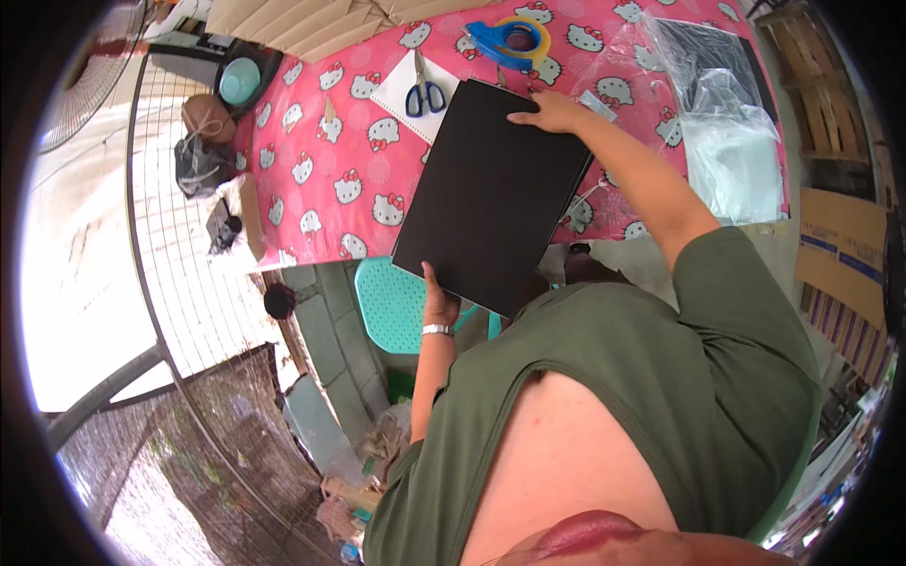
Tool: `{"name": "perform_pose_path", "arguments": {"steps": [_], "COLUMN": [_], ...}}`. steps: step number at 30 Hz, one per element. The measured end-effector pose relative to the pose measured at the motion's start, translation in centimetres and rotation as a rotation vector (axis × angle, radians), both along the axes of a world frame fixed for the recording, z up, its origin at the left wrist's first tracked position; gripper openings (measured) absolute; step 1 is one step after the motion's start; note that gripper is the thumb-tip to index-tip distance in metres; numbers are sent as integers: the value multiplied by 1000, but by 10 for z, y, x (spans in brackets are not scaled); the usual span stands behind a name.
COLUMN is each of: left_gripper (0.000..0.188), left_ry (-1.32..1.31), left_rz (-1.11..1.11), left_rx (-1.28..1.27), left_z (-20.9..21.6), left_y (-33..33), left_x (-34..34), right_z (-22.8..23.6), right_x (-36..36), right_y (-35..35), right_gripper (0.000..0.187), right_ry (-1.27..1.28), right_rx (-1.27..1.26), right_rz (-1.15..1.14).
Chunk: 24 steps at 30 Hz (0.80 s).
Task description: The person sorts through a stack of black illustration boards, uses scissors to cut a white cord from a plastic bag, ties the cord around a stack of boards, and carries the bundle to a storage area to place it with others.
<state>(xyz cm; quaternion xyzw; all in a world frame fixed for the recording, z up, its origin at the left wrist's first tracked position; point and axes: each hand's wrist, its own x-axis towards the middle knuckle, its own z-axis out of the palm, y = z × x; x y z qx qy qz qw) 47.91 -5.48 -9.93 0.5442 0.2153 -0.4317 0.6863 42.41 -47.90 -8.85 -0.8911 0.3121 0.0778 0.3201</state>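
A large black rectangular board (498, 189), perhaps several sheets stacked together, slants across the front of the table and overhangs its near edge. My left hand (440, 300) grips its near left corner, thumb on top and the other fingers hidden beneath. At the far right corner, my right hand (555, 113) is closed on the edge, with some fingers out of sight. Just past the board's far left side, blue-handled scissors (425, 98) rest on a white spiral notepad (394, 100), partly covered by the board. A blue tape dispenser (510, 43) with a yellow roll sits farther back.
A pink cartoon-cat cloth (347, 187) covers the table. Clear plastic packaging (727, 141) with dark sheets lies at the right. Folded brown cardboard (311, 26) stands at the back. Bags (202, 166) and a teal bowl (240, 81) are at the left; a teal stool (389, 304) is below the edge.
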Motion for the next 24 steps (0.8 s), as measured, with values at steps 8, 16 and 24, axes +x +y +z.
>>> {"name": "perform_pose_path", "arguments": {"steps": [8, 16, 24], "left_gripper": [58, 67, 65], "left_ry": [91, 44, -33], "left_rz": [45, -353, -396], "left_rx": [-207, 62, 35], "left_z": [-16, -13, 8], "left_y": [10, 76, 63], "left_x": [39, 111, 100], "right_z": [27, 8, -25], "right_x": [-9, -133, -168], "right_y": [44, 181, 222], "right_gripper": [100, 107, 105], "right_ry": [118, 120, -180], "right_rx": [113, 524, 542], "right_rz": [-75, -616, -791]}}
